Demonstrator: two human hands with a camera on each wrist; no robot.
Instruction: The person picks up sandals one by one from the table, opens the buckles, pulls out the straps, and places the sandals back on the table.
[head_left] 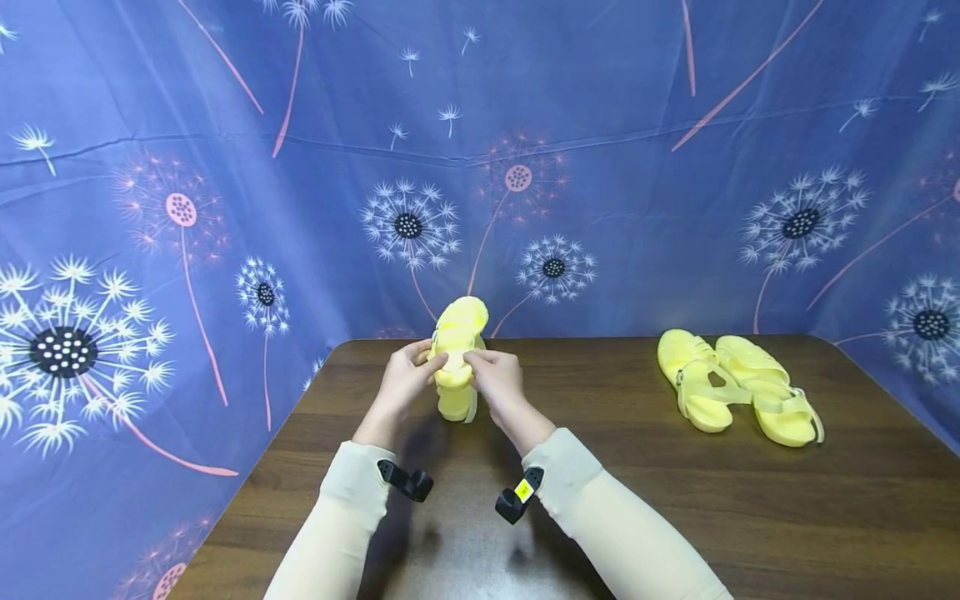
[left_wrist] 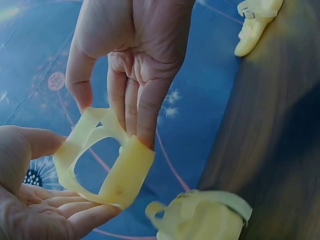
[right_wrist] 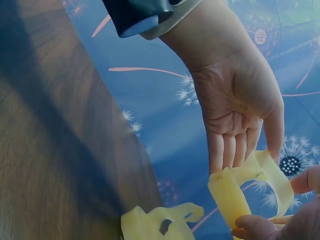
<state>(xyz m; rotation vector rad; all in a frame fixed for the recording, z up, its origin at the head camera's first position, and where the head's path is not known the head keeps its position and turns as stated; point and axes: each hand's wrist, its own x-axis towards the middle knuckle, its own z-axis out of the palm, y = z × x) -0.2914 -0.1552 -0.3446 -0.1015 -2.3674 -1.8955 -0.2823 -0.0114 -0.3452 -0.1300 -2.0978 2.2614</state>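
The person's left hand [head_left: 405,377] and right hand [head_left: 498,380] pinch opposite sides of a pale-yellow, openwork, plastic-looking sandal [head_left: 454,369], midway between them, neither nearer; an overlapping second yellow sandal [left_wrist: 205,220] obscures its long axis; a strapped yellow pair [head_left: 708,414] lies well rightward

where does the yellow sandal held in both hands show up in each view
Head: the held sandal is just left of centre, below mid-height.
Left wrist: lower left.
Right wrist: lower right.
Shared landmark: brown tabletop, below in head, right in left wrist, left in right wrist.
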